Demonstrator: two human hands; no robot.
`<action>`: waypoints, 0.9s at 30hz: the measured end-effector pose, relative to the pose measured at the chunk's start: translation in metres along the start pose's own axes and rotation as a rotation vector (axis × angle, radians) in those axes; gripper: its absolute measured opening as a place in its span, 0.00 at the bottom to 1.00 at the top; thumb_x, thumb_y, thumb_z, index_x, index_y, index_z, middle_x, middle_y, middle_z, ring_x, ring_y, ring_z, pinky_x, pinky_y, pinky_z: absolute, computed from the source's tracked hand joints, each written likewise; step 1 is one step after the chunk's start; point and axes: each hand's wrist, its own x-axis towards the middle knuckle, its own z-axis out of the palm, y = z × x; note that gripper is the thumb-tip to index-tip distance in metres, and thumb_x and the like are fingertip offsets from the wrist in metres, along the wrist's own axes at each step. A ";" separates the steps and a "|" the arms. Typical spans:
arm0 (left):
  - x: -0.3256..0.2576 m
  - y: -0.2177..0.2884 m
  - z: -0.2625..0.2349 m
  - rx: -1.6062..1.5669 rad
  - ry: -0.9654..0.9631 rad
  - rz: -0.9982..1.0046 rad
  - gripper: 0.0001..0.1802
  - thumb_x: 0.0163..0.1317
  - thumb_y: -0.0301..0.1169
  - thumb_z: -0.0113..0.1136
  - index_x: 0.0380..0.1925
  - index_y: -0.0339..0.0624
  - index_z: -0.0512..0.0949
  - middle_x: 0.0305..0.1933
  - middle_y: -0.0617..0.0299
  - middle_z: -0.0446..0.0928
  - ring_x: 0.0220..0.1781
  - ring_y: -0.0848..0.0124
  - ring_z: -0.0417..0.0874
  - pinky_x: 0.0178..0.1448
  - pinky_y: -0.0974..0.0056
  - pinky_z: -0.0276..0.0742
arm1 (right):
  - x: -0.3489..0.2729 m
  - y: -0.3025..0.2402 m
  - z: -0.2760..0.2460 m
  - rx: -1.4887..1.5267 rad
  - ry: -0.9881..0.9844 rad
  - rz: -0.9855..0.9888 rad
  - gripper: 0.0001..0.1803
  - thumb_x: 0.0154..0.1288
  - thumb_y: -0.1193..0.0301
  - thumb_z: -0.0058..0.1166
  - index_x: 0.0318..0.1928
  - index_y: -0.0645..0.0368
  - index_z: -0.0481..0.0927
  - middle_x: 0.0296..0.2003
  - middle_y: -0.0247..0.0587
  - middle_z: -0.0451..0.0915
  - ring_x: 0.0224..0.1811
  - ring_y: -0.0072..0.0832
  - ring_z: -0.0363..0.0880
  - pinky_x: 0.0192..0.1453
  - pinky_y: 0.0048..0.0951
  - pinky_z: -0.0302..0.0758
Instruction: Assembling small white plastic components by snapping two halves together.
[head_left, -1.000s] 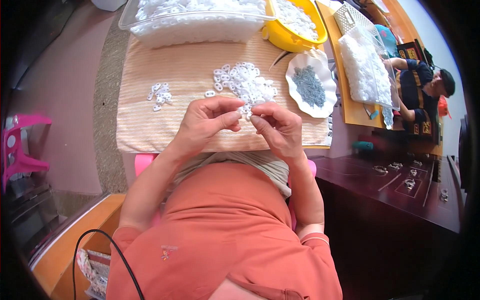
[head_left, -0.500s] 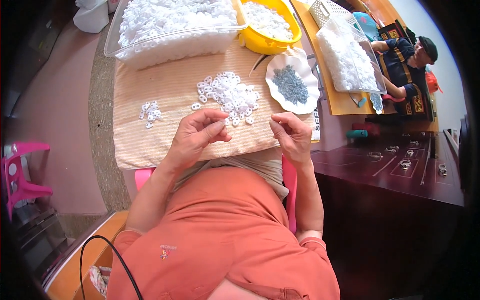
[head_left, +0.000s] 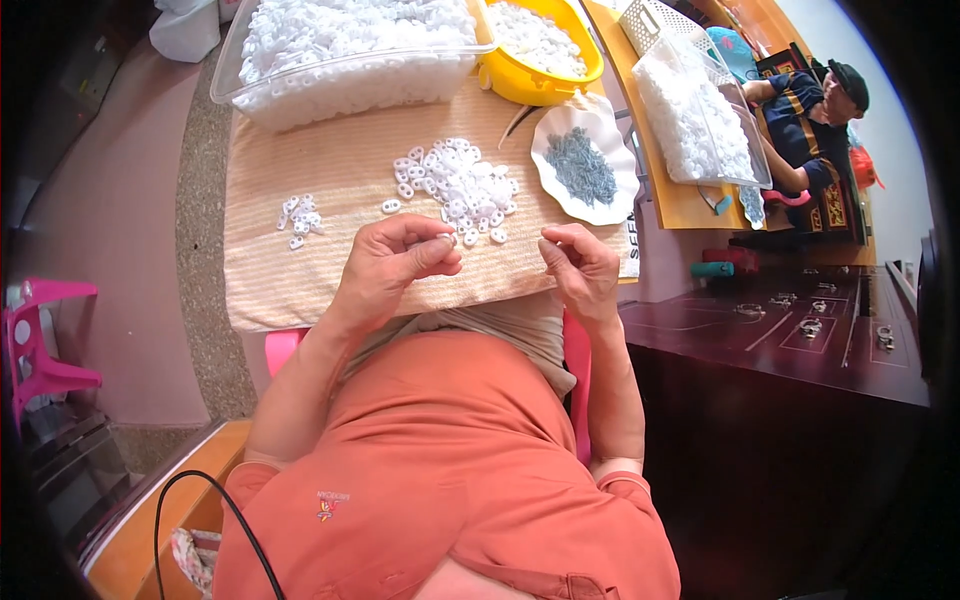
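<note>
Both hands have drawn apart since a second ago, when they met over one piece at the near edge of the counter. Closest to the person, the left hand is curled, thumb and forefinger pinched on what looks like a small white piece, though it is too small to be sure. Well apart from it, the right hand is loosely curled with fingertips drawn in; whether it holds anything cannot be told. Both hover over the striped cloth that covers the counter. Just beyond the left hand lies the loose pile of white pieces, and a smaller cluster sits off to the left. Right of the pile is a white dish of small grey parts. Farther back stand a clear tub full of white pieces and a yellow bowl. At the far right another person sits by a second counter
</note>
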 end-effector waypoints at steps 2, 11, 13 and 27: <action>0.000 0.002 0.001 -0.049 -0.039 0.013 0.09 0.65 0.24 0.60 0.43 0.35 0.79 0.34 0.58 0.82 0.36 0.73 0.84 0.45 0.66 0.84 | 0.000 -0.003 -0.002 -0.027 0.020 0.000 0.06 0.64 0.80 0.58 0.41 0.66 0.81 0.29 0.29 0.77 0.26 0.11 0.71 0.29 0.15 0.67; -0.003 0.003 0.006 0.058 -0.026 0.051 0.09 0.64 0.25 0.60 0.43 0.35 0.80 0.34 0.59 0.82 0.37 0.74 0.83 0.46 0.66 0.83 | 0.014 0.015 -0.048 -0.529 0.214 -0.231 0.08 0.62 0.78 0.60 0.42 0.63 0.82 0.37 0.41 0.81 0.27 0.22 0.77 0.29 0.21 0.72; -0.004 0.005 0.006 0.054 -0.021 0.041 0.08 0.64 0.25 0.61 0.42 0.35 0.80 0.34 0.58 0.82 0.37 0.74 0.83 0.46 0.65 0.83 | 0.015 0.016 -0.057 -0.665 0.196 -0.222 0.10 0.60 0.75 0.62 0.43 0.61 0.82 0.40 0.46 0.80 0.32 0.33 0.80 0.36 0.29 0.76; -0.001 -0.002 0.008 0.071 -0.031 0.011 0.06 0.62 0.24 0.62 0.39 0.37 0.79 0.33 0.61 0.81 0.35 0.75 0.83 0.44 0.67 0.84 | 0.028 0.021 -0.065 -1.066 -0.013 -0.275 0.16 0.55 0.67 0.63 0.44 0.57 0.82 0.42 0.43 0.79 0.47 0.42 0.74 0.51 0.40 0.72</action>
